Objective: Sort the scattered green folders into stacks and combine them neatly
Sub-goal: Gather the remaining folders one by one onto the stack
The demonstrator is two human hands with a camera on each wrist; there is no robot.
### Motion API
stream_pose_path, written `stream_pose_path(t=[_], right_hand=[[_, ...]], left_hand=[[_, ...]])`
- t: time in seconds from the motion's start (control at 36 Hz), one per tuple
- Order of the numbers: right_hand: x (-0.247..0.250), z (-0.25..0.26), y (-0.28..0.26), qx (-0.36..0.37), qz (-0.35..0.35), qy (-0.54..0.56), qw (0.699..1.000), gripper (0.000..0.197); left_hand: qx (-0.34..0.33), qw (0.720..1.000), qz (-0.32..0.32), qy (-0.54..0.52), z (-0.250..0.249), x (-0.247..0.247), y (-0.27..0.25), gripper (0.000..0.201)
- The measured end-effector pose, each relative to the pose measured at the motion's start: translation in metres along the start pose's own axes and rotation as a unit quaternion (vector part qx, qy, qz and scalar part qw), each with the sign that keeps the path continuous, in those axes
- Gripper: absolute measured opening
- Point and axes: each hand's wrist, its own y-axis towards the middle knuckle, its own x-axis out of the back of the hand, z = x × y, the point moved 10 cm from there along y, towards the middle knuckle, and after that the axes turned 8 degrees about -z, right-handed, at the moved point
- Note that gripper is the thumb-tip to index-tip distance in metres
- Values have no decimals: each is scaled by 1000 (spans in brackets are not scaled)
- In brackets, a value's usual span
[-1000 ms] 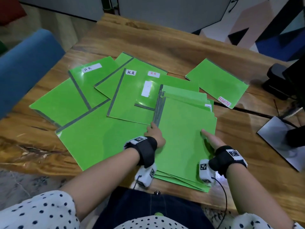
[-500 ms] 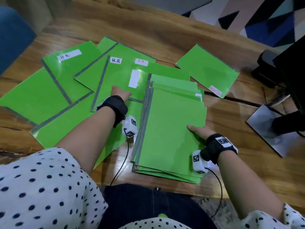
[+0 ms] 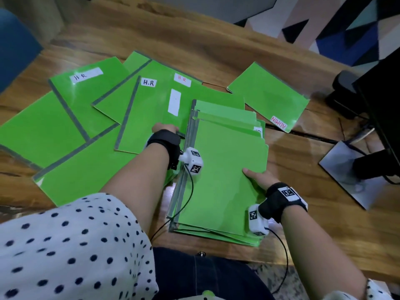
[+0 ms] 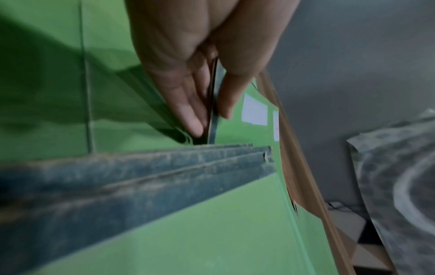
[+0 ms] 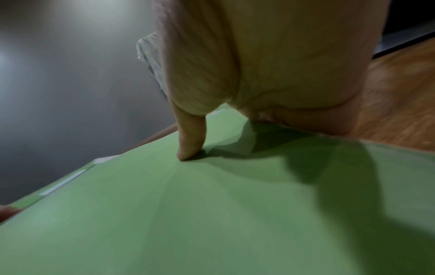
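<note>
The head view looks steeply down onto the worktop point(image 3: 216, 46). The left wrist view sits close behind the left grip point(image 4: 195, 65), skimming low over the stack point(image 4: 212, 232); the right wrist view, close behind the right grip point(image 5: 259, 65), faces across the same stack.

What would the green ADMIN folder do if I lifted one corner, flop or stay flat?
The ADMIN folder probably droops a little yet keeps its shape; it lies flat like thin card. Its shiny face catches glare, so it may slide on the wooden table. It looks thin, so likely light.
</note>
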Motion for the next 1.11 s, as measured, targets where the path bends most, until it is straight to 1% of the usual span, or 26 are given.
stream_pose_path(t=[0.03, 0.06, 0.08, 0.11, 0.14, 0.17, 0.19, 0.22, 0.25, 0.28, 0.31, 0.39, 0.42, 0.47, 0.53, 0.56, 0.64, 0.69, 0.75, 0.83, 0.92, 0.97, 1.03, 1.08, 1.11], right_hand=[[0, 0, -1, 1, 0, 0, 1000, 62], [1, -1, 1, 2, -1, 4, 1000, 62], [1, -1, 1, 2, -1, 11, 1000, 63], [1, -2, 0, 0, 0, 14, 1000, 63], [3, -1, 1, 2, 0, 16, 1000, 62], [3, -1, 1, 2, 0, 13, 1000, 60], [4, 0, -1, 1, 1, 13, 1000, 58], [4, 1, -3, -1, 6, 8, 1000, 57], [4, 1, -3, -1, 9, 8, 1000, 57], [4, 1, -3, -2, 11, 4, 1000, 56], [4, 2, -3, -3, 12, 7, 1000, 55], [3, 3, -3, -3, 4, -11, 1000, 62], [3, 3, -2, -4, 1, -17, 1000, 65], [2, 4, -3, -5, 1, -19, 1000, 66], [2, 3, -2, -6, -2, -27, 1000, 69], [3, 3, -4, -5, -5, -30, 1000, 70], [4, 3, -5, 6, -14, -19, 1000, 63], [5, 2, -6, 4, -15, -23, 1000, 63], [5, 3, -9, 4, -13, -30, 999, 65], [5, 3, -7, 7, -11, -23, 1000, 67], [8, 2, -2, 12, -25, -38, 999, 70], [8, 2, -2, 8, -25, -56, 998, 73], [9, 0, 2, 5, -24, -66, 998, 74], [10, 0, 2, 2, -31, -67, 997, 74], [11, 0, 3, 2, -35, -67, 997, 78]], left_hand=[[0, 999, -47, -17, 0, 6, 3, 50], [-16, 996, -87, -15, -6, 13, -1, 41], [-39, 993, -111, 6, -17, 18, -7, 23], [-78, 988, -128, 22, -33, 23, -13, 5], [-108, 984, -142, 26, -48, 29, -19, 17], [-147, 977, -150, 22, -66, 37, -28, 22], [-179, 972, -155, 6, -85, 46, -36, 17], [-218, 961, -168, -5, -106, 58, -43, 7], [-249, 952, -179, -17, -126, 69, -51, 6], [-289, 938, -191, -29, -146, 81, -59, 12], [-309, 930, -193, -42, -162, 91, -63, 10], [-342, 915, -198, -80, -191, 110, -73, 34], [-345, 915, -189, -88, -193, 111, -78, 32], [-324, 933, -138, -69, -184, 93, -80, 4], [-300, 949, -93, -25, -164, 69, -82, 28], [-287, 955, -81, 4, -153, 59, -84, 33], [-282, 955, -59, 74, -129, 37, -88, 34], [-283, 955, -46, 77, -123, 32, -89, 32], [-291, 954, -57, 51, -127, 38, -87, 29], [-313, 945, -91, -2, -146, 64, -84, 32], [-328, 935, -132, -12, -166, 95, -75, 27], [-323, 933, -158, -14, -170, 116, -63, 31], [-284, 941, -184, -18, -163, 135, -44, 39], [-209, 955, -212, 7, -143, 151, -26, 44], [-164, 963, -214, 15, -127, 157, -17, 45]])
